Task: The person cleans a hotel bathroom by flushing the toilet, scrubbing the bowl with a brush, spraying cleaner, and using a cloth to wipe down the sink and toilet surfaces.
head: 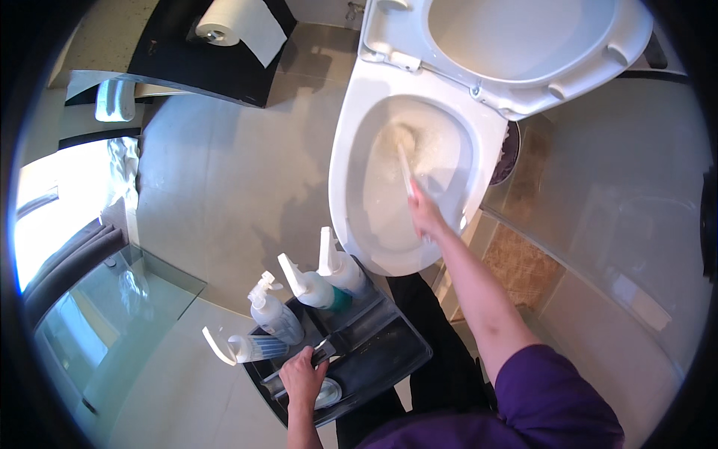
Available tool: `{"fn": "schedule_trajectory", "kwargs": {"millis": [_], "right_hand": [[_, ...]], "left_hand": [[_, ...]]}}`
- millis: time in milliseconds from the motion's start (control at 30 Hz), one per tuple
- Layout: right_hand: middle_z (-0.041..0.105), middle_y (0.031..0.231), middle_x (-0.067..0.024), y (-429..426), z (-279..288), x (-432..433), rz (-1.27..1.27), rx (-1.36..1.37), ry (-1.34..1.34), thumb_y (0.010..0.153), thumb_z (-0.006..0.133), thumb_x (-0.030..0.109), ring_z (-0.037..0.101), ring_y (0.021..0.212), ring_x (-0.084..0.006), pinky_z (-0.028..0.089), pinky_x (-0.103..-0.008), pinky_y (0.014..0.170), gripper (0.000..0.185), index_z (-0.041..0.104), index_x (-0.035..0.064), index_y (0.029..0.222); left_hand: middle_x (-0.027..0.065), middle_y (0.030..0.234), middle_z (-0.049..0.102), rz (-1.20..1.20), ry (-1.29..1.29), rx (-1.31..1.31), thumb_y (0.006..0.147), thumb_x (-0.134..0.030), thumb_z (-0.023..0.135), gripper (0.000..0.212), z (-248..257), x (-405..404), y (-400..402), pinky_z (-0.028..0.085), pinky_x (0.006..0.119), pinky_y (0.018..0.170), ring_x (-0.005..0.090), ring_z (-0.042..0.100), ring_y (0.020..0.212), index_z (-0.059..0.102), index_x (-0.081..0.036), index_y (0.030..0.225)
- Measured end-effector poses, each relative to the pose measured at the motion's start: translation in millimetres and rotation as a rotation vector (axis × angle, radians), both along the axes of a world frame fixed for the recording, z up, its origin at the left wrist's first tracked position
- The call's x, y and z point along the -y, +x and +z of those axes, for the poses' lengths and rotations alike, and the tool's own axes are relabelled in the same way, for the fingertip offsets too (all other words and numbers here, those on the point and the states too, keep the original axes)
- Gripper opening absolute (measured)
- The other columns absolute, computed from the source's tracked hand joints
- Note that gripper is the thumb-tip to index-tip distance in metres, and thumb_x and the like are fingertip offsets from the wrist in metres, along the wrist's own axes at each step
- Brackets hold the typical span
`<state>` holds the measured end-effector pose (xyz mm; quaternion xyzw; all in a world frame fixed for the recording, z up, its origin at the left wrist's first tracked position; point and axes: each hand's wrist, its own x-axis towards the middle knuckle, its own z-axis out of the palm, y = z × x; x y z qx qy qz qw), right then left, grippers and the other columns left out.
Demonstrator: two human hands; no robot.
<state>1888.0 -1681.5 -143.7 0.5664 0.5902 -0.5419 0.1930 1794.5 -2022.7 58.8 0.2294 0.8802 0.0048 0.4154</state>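
My right hand grips the white handle of a toilet brush. The brush head is down in the foamy water of the white toilet bowl, blurred there. Above the bowl the toilet seat and lid stand raised. Lower left, my left hand is closed around the handle of a black plastic cleaning caddy. Several white spray bottles stand along its left side, one with a green lower part. A round white item lies in the caddy beside my left wrist.
A toilet paper roll hangs on a dark panel at upper left. Glass panels stand at lower left and on the right. A round bin sits behind the toilet's right side. Grey floor tiles lie left of the bowl.
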Motion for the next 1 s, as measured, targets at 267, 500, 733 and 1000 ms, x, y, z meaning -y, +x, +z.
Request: {"fn": "schedule_trajectory", "kwargs": {"millis": [267,500,733,1000], "right_hand": [[0.066,0.074,-0.0157,18.8,-25.7,3.9,0.352,-0.185,0.485,0.094,0.037,0.022,0.061,0.055,-0.0291,0.05,-0.0395,0.05,0.05,0.028,0.0238,0.143],[0.059,0.074,-0.0142,1.9,-84.9,-70.6,0.121,0.196,0.047,0.094,0.037,0.021,0.049,0.039,-0.0204,0.044,-0.0362,0.038,0.054,0.021,0.026,0.145],[0.046,0.051,-0.003,3.2,11.9,41.9,-0.173,-0.104,-0.171,0.095,0.037,0.021,0.045,0.035,-0.0132,0.037,-0.0301,0.034,0.055,0.018,0.0214,0.147],[0.042,0.049,-0.0004,-25.9,-2.7,5.5,-0.359,-0.221,-0.171,0.097,0.035,0.022,0.038,0.034,-0.0114,0.035,-0.0289,0.033,0.056,0.011,0.0203,0.148]], "left_hand": [[0.0113,0.07,0.062,-0.013,0.003,0.011,0.065,-0.02,0.075,0.025,-3.0,2.9,-1.8,0.047,0.04,0.061,0.0315,0.062,0.068,0.056,-0.007,0.075],[0.0109,0.069,0.061,-0.006,-0.002,0.007,0.064,-0.022,0.075,0.027,-4.5,6.3,-0.9,0.046,0.04,0.061,0.0318,0.061,0.069,0.055,-0.008,0.075],[0.0111,0.069,0.062,0.05,-0.013,0.015,0.064,-0.02,0.075,0.025,-10.9,6.6,2.2,0.047,0.04,0.061,0.0315,0.062,0.07,0.056,-0.008,0.075],[0.0114,0.068,0.062,0.054,0.009,-0.012,0.065,-0.02,0.074,0.024,-12.3,7.0,4.4,0.047,0.04,0.061,0.0315,0.062,0.069,0.056,-0.008,0.075]]}}
